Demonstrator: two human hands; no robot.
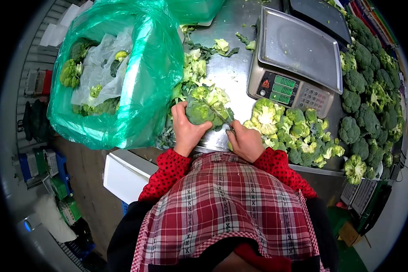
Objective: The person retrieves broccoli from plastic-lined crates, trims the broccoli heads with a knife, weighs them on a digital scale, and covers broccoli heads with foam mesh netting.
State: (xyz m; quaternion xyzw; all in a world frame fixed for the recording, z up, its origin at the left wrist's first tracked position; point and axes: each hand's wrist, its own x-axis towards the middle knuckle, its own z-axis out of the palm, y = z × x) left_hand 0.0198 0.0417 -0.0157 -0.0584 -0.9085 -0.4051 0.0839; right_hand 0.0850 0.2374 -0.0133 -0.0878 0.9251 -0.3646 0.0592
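Observation:
A broccoli head [199, 111] lies at the front edge of the metal table, and my left hand [188, 129] is closed around its near left side. My right hand [247, 140] grips a knife [216, 113], whose blade reaches left across the broccoli. Pale cut stems and leaves [196, 68] lie beyond and left of the broccoli. Just right of my right hand is a pile of cut broccoli florets [299, 136], with a large pale-stemmed piece [265, 116] at its left end.
A crate lined with a green plastic bag [145, 81] stands left, holding broccoli and clear film. A digital scale [299, 50] sits behind the florets. Whole broccoli heads [367, 90] are heaped at the right. A white box [129, 174] is below the table edge at the left.

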